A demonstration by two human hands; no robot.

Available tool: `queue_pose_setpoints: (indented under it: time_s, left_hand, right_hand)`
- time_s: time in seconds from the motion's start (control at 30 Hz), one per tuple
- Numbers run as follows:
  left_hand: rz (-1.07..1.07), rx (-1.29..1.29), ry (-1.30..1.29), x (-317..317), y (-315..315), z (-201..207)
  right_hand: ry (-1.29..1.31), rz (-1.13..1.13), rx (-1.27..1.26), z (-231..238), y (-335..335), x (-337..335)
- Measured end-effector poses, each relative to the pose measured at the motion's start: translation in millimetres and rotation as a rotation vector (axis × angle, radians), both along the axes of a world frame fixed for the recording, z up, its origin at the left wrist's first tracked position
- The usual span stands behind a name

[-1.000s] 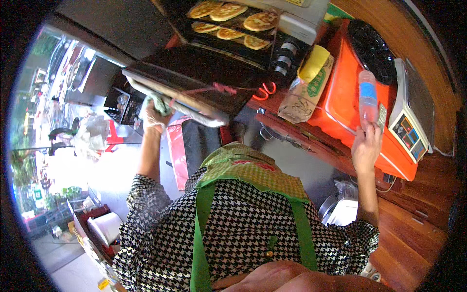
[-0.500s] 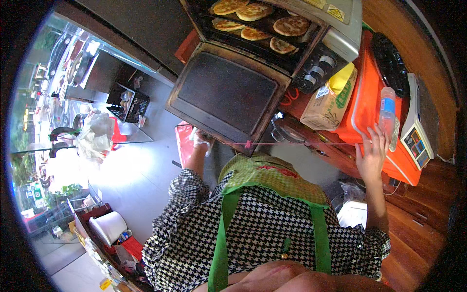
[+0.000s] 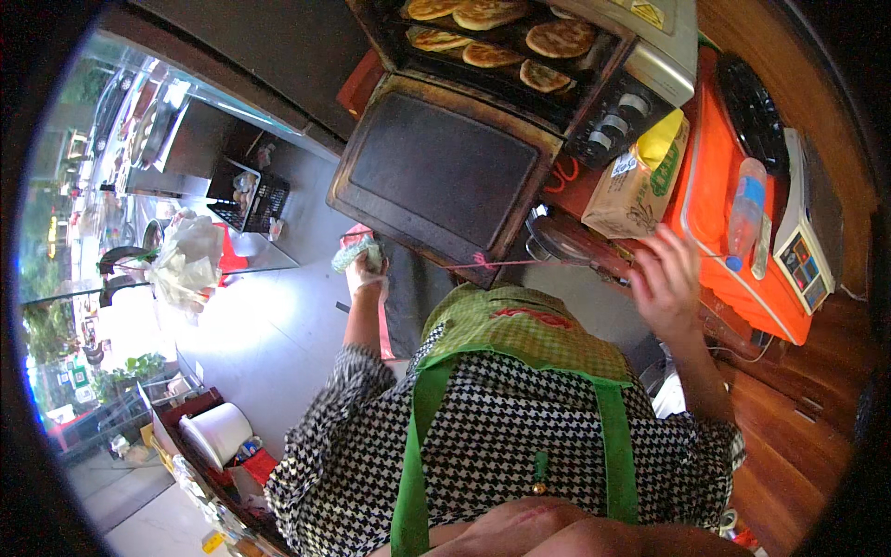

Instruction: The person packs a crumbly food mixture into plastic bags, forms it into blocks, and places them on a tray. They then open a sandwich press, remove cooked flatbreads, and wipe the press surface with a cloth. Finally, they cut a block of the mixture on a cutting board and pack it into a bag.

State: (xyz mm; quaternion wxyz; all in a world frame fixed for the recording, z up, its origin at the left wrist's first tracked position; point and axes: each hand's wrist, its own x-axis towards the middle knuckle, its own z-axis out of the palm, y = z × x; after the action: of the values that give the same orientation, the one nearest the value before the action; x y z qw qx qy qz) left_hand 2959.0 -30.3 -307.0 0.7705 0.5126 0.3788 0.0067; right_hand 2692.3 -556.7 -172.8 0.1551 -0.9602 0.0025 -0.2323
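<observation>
The oven door [image 3: 441, 167] hangs down open in front of me, with browned flat breads [image 3: 492, 54] on racks inside. A pale green cloth [image 3: 356, 253] is bunched in my left hand [image 3: 368, 277], just left of the door's lower corner. My right hand [image 3: 670, 286] is raised near the orange box's left edge, its fingers bent but apart and slightly blurred. A pink string [image 3: 520, 264], knotted at the door's near corner, runs right to my right fingers; whether they touch it I cannot tell.
An orange box [image 3: 705, 200] at the right bears a clear bottle [image 3: 747, 209] and a black lid [image 3: 742, 111], beside a white scale [image 3: 800, 251]. A brown carton [image 3: 640, 181] stands by the oven knobs. On the left are a black crate [image 3: 260, 200] and a white roll [image 3: 215, 433].
My left hand has moved left, away from the oven door's edge, with the cloth. My right hand has drawn left off the bottle, which now lies more slanted. The view has shifted slightly.
</observation>
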Motion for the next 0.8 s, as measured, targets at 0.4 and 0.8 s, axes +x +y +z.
queue_pose_setpoints:
  time_s: [0.4, 0.8]
  left_hand:
    - [-1.084, 1.012, -0.964, -68.3, -230.8, 135.2]
    - [-1.692, 0.370, 0.117, -35.9, -232.4, 177.8]
  right_hand:
    - [0.105, 0.277, 1.246, -30.1, 136.9, 129.5]
    - [0.017, 0.392, 2.165, -10.8, 119.7, 137.9]
